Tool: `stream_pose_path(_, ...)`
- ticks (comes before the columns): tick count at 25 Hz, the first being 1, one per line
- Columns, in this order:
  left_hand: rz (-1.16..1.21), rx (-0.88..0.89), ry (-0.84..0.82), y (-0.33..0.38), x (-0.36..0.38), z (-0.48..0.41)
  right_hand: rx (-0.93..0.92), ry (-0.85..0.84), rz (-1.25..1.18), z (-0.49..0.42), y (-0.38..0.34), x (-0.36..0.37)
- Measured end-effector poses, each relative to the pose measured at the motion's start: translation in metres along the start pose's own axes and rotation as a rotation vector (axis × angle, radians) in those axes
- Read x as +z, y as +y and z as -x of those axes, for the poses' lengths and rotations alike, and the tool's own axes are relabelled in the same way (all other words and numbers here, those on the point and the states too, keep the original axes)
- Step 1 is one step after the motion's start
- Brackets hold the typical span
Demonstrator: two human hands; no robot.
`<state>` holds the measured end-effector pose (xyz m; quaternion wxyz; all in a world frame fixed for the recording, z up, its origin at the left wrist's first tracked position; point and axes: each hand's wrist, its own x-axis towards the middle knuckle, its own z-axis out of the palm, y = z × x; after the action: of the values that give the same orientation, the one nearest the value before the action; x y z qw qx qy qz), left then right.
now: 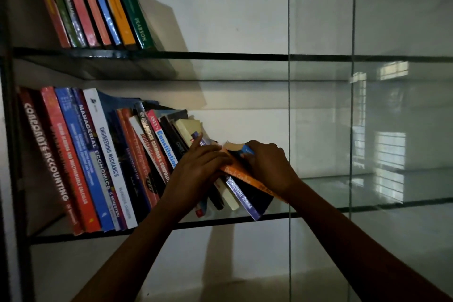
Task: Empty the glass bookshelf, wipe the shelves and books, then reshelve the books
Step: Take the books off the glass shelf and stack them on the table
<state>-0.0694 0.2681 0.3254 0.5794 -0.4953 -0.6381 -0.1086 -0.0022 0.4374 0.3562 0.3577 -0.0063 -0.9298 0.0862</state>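
- Close together at the right end of the row, both hands work the middle shelf [331, 193]; the right hand [268, 164] curls its fingers over the top edge of an orange book [245, 179] and grips it.
- Just beside it, the left hand [198, 167] lies with fingers mostly straight, pressed flat against the neighbouring paperbacks; its index finger points up toward a cream-paged book [187, 129].
- The orange book sits between the two hands, tilted hard to the left like the rest; a purple book [241, 197] leans directly under it, its lower corner at the shelf's front edge.
- Further left the larger volumes lean the same way; a white book [107, 154] on engineering mechanics stands mid-row, a dark red book [46, 154] on accounting at the far end.
- Above, the upper shelf [245, 56] carries a second slanting row ending in a green book [132, 7]; to the right both glass shelves are bare, with window light reflected in the panes.
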Motion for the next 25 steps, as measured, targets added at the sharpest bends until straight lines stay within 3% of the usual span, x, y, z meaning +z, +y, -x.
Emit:
stream_pose_path(4,0.012,0.034,0.112,-0.004,-0.007,0.005,-0.078,0.225,-0.333,0.025,-0.009,-0.015)
stream_pose_path(6,0.029,-0.065,0.108,0.003,-0.008,0.012,-0.128,0.244,-0.488,0.041,-0.016,-0.009)
stream_pose_path(8,0.167,-0.404,0.166,0.032,-0.007,0.019,-0.134,0.243,-0.473,0.052,-0.018,0.003)
stream_pose_path(11,0.832,-1.082,0.282,0.081,-0.016,0.008,-0.098,0.215,-0.468,0.053,-0.018,0.004)
stream_pose_path(13,1.139,-1.362,0.222,0.083,-0.013,-0.011,-0.112,0.148,-0.403,0.051,-0.011,0.0)
stream_pose_path(15,1.166,-1.425,0.207,0.079,-0.012,-0.024,-0.074,0.056,-0.31,0.052,0.0,-0.005)
stream_pose_path(18,0.994,-1.44,0.272,0.085,-0.014,-0.023,-0.043,0.028,-0.282,0.061,0.01,-0.006)
stream_pose_path(25,1.13,-1.396,0.734,0.102,-0.069,-0.026,-0.249,0.394,-0.648,0.06,-0.01,-0.013)
